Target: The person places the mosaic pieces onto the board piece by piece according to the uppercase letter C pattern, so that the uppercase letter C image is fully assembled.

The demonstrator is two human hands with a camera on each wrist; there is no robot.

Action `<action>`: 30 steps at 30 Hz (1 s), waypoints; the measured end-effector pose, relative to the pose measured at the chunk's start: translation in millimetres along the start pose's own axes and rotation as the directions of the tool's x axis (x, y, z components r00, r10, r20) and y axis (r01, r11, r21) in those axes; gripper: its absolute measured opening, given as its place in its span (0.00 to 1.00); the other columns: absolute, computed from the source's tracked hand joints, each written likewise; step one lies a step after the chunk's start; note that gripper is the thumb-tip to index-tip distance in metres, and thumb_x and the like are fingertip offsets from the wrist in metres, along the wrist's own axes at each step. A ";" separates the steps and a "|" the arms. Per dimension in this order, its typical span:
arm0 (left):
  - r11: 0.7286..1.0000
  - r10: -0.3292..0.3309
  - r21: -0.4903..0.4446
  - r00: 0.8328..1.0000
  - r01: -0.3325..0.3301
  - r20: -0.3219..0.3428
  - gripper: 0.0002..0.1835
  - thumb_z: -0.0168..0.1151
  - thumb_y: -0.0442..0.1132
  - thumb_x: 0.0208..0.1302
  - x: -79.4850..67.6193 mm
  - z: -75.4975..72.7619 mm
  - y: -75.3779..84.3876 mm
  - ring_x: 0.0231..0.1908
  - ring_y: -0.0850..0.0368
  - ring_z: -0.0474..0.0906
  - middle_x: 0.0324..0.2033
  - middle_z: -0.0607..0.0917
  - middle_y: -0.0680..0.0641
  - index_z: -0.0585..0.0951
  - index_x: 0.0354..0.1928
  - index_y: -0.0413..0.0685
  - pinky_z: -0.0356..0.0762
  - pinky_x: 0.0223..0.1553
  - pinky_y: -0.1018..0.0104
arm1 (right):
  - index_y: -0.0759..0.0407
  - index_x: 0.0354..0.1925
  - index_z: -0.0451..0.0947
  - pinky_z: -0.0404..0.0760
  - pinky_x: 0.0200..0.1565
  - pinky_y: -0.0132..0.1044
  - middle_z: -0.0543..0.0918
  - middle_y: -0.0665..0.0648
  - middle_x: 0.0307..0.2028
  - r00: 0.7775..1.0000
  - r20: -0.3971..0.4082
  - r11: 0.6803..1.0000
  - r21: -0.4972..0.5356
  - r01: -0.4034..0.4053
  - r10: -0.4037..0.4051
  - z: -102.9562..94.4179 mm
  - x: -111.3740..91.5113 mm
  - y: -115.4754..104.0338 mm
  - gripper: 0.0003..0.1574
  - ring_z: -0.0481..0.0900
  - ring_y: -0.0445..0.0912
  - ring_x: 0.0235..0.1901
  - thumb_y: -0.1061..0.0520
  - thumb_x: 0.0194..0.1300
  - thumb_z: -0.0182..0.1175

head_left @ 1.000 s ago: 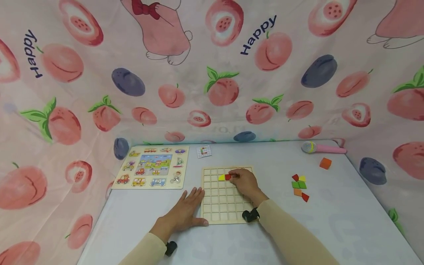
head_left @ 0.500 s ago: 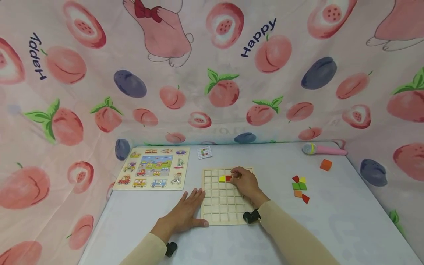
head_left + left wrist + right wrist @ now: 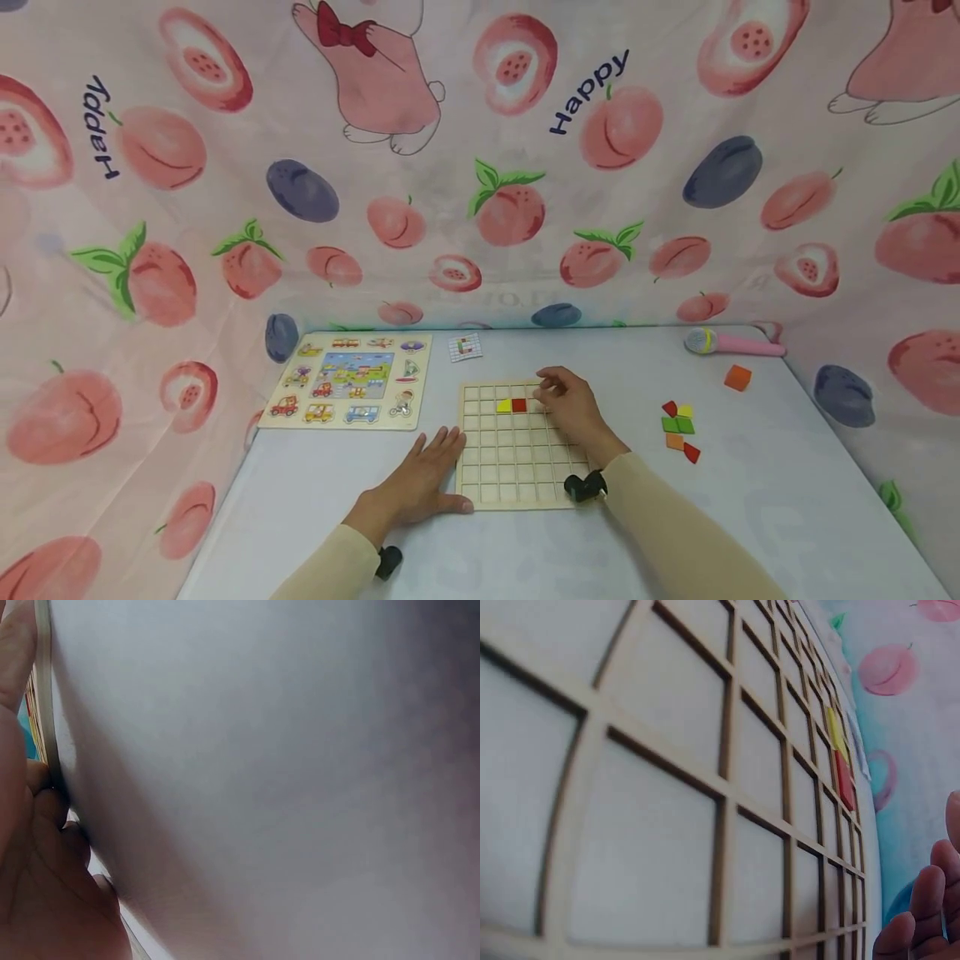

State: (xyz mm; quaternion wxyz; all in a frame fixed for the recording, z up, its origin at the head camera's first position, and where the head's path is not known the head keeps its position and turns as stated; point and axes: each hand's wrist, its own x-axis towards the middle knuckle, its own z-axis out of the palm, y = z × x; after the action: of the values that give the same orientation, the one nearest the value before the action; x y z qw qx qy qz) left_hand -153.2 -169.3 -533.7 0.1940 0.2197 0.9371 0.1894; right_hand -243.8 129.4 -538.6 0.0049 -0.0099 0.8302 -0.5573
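Observation:
In the head view a wooden grid board (image 3: 487,492) lies on the table. A yellow tile (image 3: 504,406) and a red square tile (image 3: 519,405) sit side by side in cells near its far edge; both also show in the right wrist view, the red tile (image 3: 844,780) nearer. My right hand (image 3: 579,410) hovers over the board's right part, just right of the red tile, fingers loosely bent and holding nothing. My left hand (image 3: 420,479) lies flat with spread fingers, its fingertips and thumb touching the board's left edge.
Right of the board lie several loose tiles (image 3: 678,425). Beyond them are an orange block (image 3: 738,377) and a pink toy microphone (image 3: 738,342). A vehicle puzzle board (image 3: 341,417) and a small pattern card (image 3: 465,347) lie at the back left. A patterned cloth hangs behind.
My right hand has let go of the red tile and moved a little right, leaving the tile in its cell. The left hand stays at the board's edge.

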 end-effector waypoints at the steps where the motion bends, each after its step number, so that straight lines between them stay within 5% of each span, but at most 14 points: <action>1: 1.000 -0.001 -0.004 1.000 0.001 0.000 0.61 0.70 0.70 0.60 0.1 -0.4 0.1 0.85 0.49 0.41 0.85 0.50 0.49 0.53 0.85 0.49 0.36 0.86 0.44 | 0.59 0.63 0.81 0.79 0.45 0.33 0.84 0.58 0.48 1.000 0.002 1.000 0.013 0.000 0.000 -2.5 0.0 -1.0 0.22 0.77 0.48 0.44 0.61 0.72 0.68; 17: 1.000 -0.013 -0.027 1.000 0.013 -0.013 0.61 0.73 0.68 0.59 2.2 0.2 -2.8 0.85 0.49 0.40 0.85 0.51 0.49 0.54 0.85 0.49 0.34 0.86 0.44 | 0.55 0.66 0.78 0.78 0.49 0.32 0.84 0.61 0.56 1.000 -0.015 0.999 -0.038 0.006 -0.006 -59.6 -3.6 -2.1 0.24 0.75 0.51 0.53 0.57 0.75 0.66; 30: 0.999 -0.022 -0.034 1.000 0.021 -0.008 0.61 0.73 0.67 0.59 1.1 1.0 0.3 0.85 0.49 0.41 0.85 0.51 0.49 0.54 0.85 0.49 0.34 0.86 0.44 | 0.56 0.71 0.75 0.80 0.42 0.25 0.78 0.63 0.62 0.994 -0.089 0.991 -0.111 -0.069 0.059 -152.7 -22.6 29.9 0.30 0.71 0.46 0.52 0.47 0.79 0.62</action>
State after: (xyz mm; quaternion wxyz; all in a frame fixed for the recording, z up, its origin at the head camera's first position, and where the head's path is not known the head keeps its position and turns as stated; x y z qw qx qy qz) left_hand -153.5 -168.3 -534.8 0.1960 0.2055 0.9368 0.2042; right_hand -224.4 282.6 -508.5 -0.0134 0.0404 0.8600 -0.5085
